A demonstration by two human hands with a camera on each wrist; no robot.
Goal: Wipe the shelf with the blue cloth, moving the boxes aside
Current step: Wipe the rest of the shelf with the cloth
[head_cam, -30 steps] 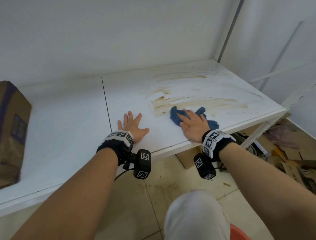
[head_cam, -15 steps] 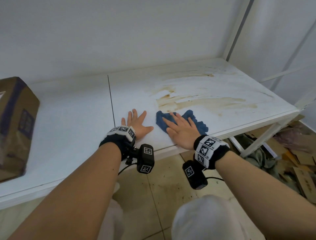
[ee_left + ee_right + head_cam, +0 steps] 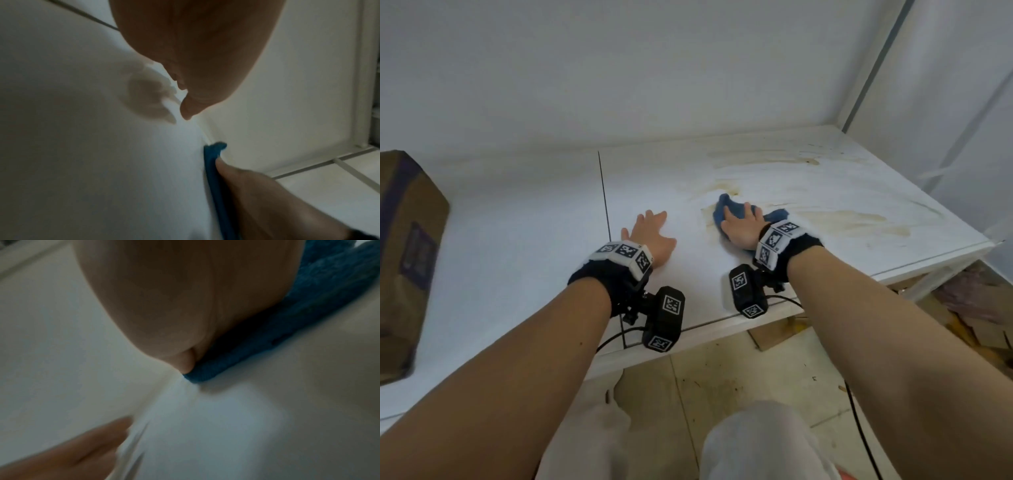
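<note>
On the right half of the white shelf point(image 3: 825, 192), the right hand point(image 3: 743, 229) presses the blue cloth point(image 3: 726, 210) flat over the near end of a broad brown stain point(image 3: 859, 219). The risk, as I judge it, is smearing: pale brown streaks run toward the back wall and the right edge, and a cloth already loaded with dirt may only spread them thinner. The cloth is also bunched under the palm, with one lobe poking out past the fingertips and another beside the wrist, so a hard stroke could let it roll up and leave bare skin dragging through the stain. A stroke carried too far right could push the cloth off the shelf's open edge onto the littered floor point(image 3: 756, 373).

The right grip is open: fingers stretched out and laid flat on the cloth, pinning it by pressure and not curling round it; the right wrist view shows the palm bearing down on the blue pile. The left hand point(image 3: 650, 236) is open too, fingers spread, resting flat on bare shelf just beside a dark seam point(image 3: 604, 198), holding nothing, apparently as a brace. A brown box point(image 3: 404, 260) stands at the far left, well apart from both hands.
</note>
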